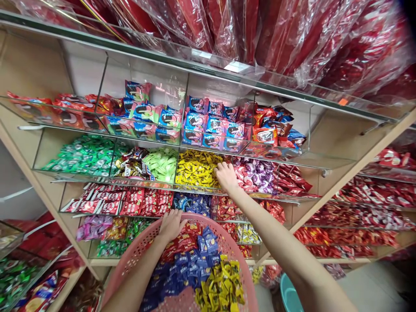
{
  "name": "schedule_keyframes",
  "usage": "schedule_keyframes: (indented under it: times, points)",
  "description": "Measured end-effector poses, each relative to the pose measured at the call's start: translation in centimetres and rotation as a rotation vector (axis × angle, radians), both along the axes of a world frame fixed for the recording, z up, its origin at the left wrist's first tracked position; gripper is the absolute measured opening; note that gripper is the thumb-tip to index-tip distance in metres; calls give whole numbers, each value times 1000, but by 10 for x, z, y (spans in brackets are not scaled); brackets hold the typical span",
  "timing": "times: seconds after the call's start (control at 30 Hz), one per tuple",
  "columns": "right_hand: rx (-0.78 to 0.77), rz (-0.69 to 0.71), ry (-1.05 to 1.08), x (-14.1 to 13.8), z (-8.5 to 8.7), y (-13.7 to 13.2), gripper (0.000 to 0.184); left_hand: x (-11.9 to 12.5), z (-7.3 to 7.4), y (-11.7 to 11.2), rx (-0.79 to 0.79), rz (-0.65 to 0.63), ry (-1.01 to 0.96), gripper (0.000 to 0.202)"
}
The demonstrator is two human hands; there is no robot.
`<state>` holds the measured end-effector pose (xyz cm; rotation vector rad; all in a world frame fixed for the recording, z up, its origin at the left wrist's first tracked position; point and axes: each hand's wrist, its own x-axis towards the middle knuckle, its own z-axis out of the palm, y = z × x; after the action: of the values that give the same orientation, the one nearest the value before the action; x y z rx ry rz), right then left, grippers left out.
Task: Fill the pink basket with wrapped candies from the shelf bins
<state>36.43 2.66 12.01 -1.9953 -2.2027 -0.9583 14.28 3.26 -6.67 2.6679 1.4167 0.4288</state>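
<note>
A pink perforated plastic basket (123, 260) sits low in front of me. Inside it lie dark blue wrapped candies (185, 268), yellow wrapped candies (222, 284) and some red-wrapped ones (182, 242). My left hand (170, 225) is hooked over the basket's far rim, holding it. My right hand (226, 177) reaches out to the shelf, at the right side of a compartment of small yellow candies (198, 169). Its fingers are curled closed; their tips are hidden, so what they hold, if anything, does not show.
Glass dividers and lips (177, 167) split the wooden shelving into compartments. Beside the yellow ones lie purple candies (260, 173) and pale green packets (162, 164). Blue-pink packets (212, 123) fill the shelf above. Plastic-wrapped red goods (227, 26) hang over the top. A teal tub (290, 294) stands below.
</note>
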Motion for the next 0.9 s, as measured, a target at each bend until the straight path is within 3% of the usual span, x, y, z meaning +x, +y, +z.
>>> schedule_keyframes:
  times: [0.4, 0.57, 0.73, 0.9]
  points:
    - [-4, 131, -99, 14, 5, -12, 21, 0, -2, 1, 28, 2, -14, 40]
    - [2, 154, 43, 10, 9, -28, 15, 0, -1, 1, 37, 4, 10, 39]
    - [-15, 294, 253, -7, 2, -76, 19, 1, 0, 2, 21, -16, 23, 41]
    - [-318, 370, 278, -23, -35, -143, 13, 2, 1, 3, -13, -16, 29, 42]
